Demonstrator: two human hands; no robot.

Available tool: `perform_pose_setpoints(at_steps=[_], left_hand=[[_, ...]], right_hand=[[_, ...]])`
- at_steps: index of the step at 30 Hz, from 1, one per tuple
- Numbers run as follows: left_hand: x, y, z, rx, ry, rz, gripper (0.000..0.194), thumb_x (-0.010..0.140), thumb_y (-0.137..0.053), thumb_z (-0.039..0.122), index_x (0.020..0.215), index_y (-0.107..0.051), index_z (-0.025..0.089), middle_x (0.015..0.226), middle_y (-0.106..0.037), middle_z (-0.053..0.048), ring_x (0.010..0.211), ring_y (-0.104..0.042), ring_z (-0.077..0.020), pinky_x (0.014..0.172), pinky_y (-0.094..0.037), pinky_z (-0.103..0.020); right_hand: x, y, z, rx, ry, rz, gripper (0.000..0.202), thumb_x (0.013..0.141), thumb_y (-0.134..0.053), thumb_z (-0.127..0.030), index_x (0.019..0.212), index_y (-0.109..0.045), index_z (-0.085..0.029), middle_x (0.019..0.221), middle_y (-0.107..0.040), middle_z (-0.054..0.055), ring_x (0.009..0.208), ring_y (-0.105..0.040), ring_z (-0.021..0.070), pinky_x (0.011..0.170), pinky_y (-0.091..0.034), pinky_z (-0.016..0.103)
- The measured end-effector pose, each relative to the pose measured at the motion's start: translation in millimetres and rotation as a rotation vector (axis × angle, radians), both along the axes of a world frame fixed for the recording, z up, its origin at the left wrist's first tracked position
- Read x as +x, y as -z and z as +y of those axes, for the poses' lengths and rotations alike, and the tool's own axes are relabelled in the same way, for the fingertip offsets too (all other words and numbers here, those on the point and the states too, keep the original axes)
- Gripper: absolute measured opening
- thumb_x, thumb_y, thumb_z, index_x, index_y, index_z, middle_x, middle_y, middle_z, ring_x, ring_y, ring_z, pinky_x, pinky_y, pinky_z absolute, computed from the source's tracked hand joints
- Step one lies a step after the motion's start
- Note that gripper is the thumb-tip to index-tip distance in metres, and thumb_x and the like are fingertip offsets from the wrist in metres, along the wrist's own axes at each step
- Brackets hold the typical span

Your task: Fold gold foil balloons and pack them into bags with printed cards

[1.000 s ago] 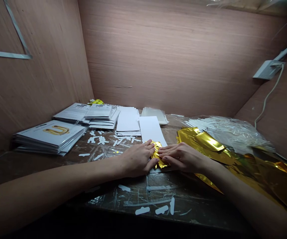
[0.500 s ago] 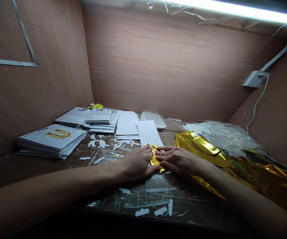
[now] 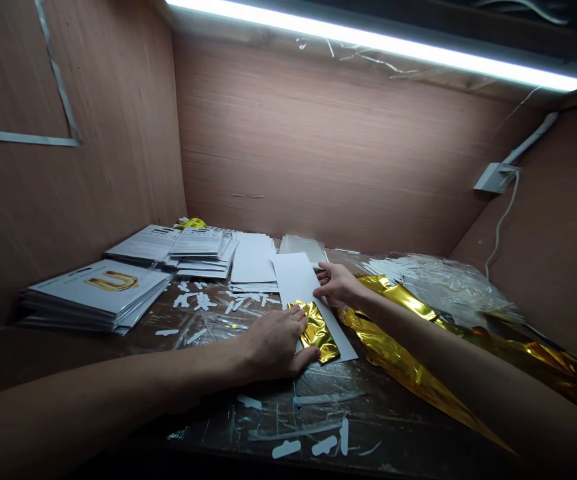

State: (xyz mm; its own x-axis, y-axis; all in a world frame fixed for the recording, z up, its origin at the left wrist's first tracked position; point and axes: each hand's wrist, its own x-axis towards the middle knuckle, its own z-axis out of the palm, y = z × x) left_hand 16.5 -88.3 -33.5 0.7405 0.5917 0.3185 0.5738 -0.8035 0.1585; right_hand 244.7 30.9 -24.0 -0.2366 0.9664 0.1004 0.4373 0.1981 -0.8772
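Note:
My left hand (image 3: 281, 340) lies flat with its fingers stretched over a folded piece of gold foil (image 3: 320, 333), pressing on its left side. Beneath the foil is a long white card (image 3: 296, 275), set at a slant on the table. Beside the card's right edge, my right hand (image 3: 338, 283) is open, its thumb and fingers apart. The thumb tip reaches the card's edge; whether the fingers touch it I cannot tell. Under and beyond my right forearm spreads more gold foil (image 3: 393, 357).
Stacked packets (image 3: 93, 300) stand on the left, the front one showing a gold U. White cards (image 3: 253, 260) and clear sleeves (image 3: 304, 245) lie at the back. White cut-outs (image 3: 201, 300) are scattered about. Right of these is a clear plastic bag (image 3: 453, 283); wooden walls enclose the table.
My right hand has left the gold foil and moved away from me to the card's right edge. My left hand stays on the foil, which now shows more. The view has tilted up slightly.

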Motion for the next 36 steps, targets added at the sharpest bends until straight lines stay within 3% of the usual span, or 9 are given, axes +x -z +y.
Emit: perform_pose_setpoints(at_steps=[7,10,14,19,23,26,28,31,36], left_hand=[[0.1,0.5,0.9,0.005,-0.012,0.003,0.058,0.093,-0.057,0.051,0.122,-0.07,0.002,0.125,-0.07,-0.023,0.12,-0.064,-0.0372,0.105,-0.051,-0.048],[-0.7,0.2,0.5,0.005,-0.025,0.004,0.049,0.093,-0.057,0.052,0.103,-0.075,0.008,0.107,-0.074,-0.02,0.103,-0.07,-0.0354,0.095,-0.055,-0.046],[-3.2,-0.7,0.6,0.017,0.035,-0.078,0.04,0.092,-0.058,0.047,0.108,-0.073,0.013,0.105,-0.075,-0.015,0.096,-0.071,-0.031,0.087,-0.056,-0.041],[-4.3,-5.6,0.5,0.026,0.119,-0.121,0.031,0.093,-0.057,0.041,0.109,-0.072,0.019,0.107,-0.075,-0.011,0.09,-0.071,-0.0264,0.082,-0.055,-0.036],[-3.0,-4.3,0.2,0.044,0.095,-0.104,0.027,0.092,-0.057,0.039,0.105,-0.072,0.021,0.107,-0.075,-0.008,0.09,-0.07,-0.0264,0.081,-0.053,-0.036],[-4.7,-2.6,0.6,0.047,0.078,-0.102,0.025,0.088,-0.06,0.038,0.103,-0.072,0.022,0.107,-0.074,-0.007,0.094,-0.069,-0.0263,0.084,-0.052,-0.036],[-8.6,-6.1,2.5,0.03,0.085,-0.095,0.036,0.087,-0.063,0.052,0.104,-0.072,0.022,0.107,-0.074,-0.008,0.095,-0.068,-0.027,0.083,-0.051,-0.037],[-17.8,-19.4,10.5,-0.035,0.064,-0.003,0.059,0.086,-0.054,0.075,0.083,-0.074,0.019,0.084,-0.073,-0.009,0.073,-0.064,-0.0241,0.067,-0.046,-0.034],[-30.9,-35.5,35.6,-0.078,-0.119,-0.122,0.062,0.096,-0.047,0.065,0.067,-0.073,0.017,0.059,-0.066,-0.006,0.054,-0.055,-0.0171,0.06,-0.037,-0.031]], right_hand=[[9.5,-0.8,-6.9,0.119,0.092,-0.214,0.028,0.052,-0.09,-0.027,0.072,-0.076,-0.013,0.07,-0.074,0.005,0.067,-0.068,0.0221,0.056,-0.053,0.028],[14.0,0.2,-13.7,0.248,0.153,-0.301,0.023,0.056,-0.088,-0.027,0.07,-0.076,-0.014,0.071,-0.074,0.004,0.07,-0.068,0.0227,0.057,-0.05,0.027],[19.7,-3.4,-22.4,0.326,-0.09,-0.436,0.013,0.074,-0.072,-0.025,0.077,-0.081,-0.017,0.082,-0.079,0.003,0.077,-0.073,0.0236,0.068,-0.056,0.029],[25.3,-15.5,-31.9,0.317,-0.3,-0.526,0.029,0.076,-0.059,-0.012,0.085,-0.084,-0.024,0.103,-0.08,0.003,0.096,-0.076,0.0232,0.088,-0.059,0.032],[22.0,-29.0,-37.5,0.298,-0.39,-0.687,0.015,0.08,-0.073,-0.027,0.091,-0.083,-0.025,0.105,-0.08,0.004,0.092,-0.074,0.0227,0.085,-0.057,0.032],[18.0,-33.9,-40.1,0.346,-0.466,-0.731,0.051,0.074,-0.085,-0.04,0.122,-0.073,-0.026,0.122,-0.074,0.006,0.103,-0.069,0.0249,0.089,-0.053,0.034],[16.1,-33.3,-40.7,0.33,-0.454,-0.705,0.074,0.073,-0.087,-0.039,0.14,-0.059,-0.026,0.135,-0.066,0.008,0.114,-0.064,0.0261,0.094,-0.051,0.034],[14.7,-30.5,-39.7,0.268,-0.423,-0.696,0.093,0.073,-0.087,-0.037,0.152,-0.041,-0.024,0.137,-0.063,0.011,0.118,-0.061,0.0267,0.097,-0.048,0.036],[10.4,-33.6,-31.8,0.218,-0.434,-0.794,0.09,0.069,-0.089,-0.039,0.146,-0.047,-0.018,0.127,-0.065,0.012,0.113,-0.059,0.0288,0.092,-0.046,0.037]])
